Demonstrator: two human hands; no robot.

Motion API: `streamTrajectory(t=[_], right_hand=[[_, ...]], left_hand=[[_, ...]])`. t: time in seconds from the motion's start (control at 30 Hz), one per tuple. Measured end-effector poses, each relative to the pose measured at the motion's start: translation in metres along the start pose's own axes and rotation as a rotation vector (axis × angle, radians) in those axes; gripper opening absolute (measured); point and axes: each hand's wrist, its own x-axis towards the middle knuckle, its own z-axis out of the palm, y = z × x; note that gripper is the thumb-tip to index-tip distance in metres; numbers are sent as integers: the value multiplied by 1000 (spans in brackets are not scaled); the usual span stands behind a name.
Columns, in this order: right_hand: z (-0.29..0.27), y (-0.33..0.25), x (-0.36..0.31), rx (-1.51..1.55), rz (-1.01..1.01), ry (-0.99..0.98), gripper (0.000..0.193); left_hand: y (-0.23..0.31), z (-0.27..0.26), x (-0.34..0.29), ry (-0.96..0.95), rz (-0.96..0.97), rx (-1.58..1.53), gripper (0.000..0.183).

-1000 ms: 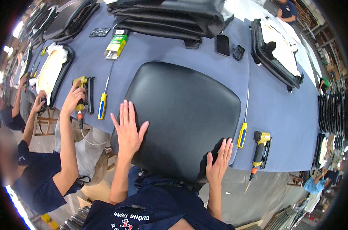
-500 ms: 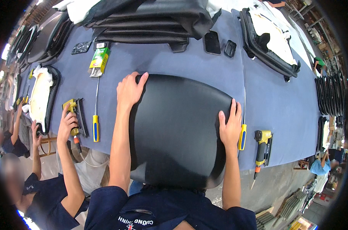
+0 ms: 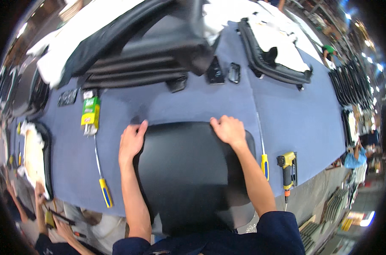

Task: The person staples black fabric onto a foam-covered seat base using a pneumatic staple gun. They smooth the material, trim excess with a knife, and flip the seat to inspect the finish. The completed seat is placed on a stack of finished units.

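A black, smooth upholstered seat panel lies at the table's near edge, right in front of me. At its far left corner my left hand grips the edge, thumb lying on top and fingers over the outer side. My right hand is closed over the far edge, right of the middle, its forearm crossing the panel's right part. A screwdriver with a blue-and-yellow handle lies left of the panel. Another screwdriver lies to the right, beside a yellow-and-black staple gun. The panel's underside is hidden.
Folded black covers are heaped at the back, near a phone and a green-and-yellow box. A padded black panel lies back right. At lower left, a co-worker's hands are at a staple gun beside another padded panel.
My right hand has moved from the panel's right side to its far edge. The view has shifted, so the table sits lower. The co-worker's staple gun has left the table top.
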Motion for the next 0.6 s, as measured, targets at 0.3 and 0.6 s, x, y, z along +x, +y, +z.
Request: streamTrajectory(t=[0.3, 0.6], right_hand=[[-10, -9, 8, 220, -88, -57, 67], [42, 104, -199, 386, -201, 512, 81]], left_hand=[[-51, 7, 32, -81, 164, -220, 68], [-35, 0, -160, 236, 92, 308, 89]])
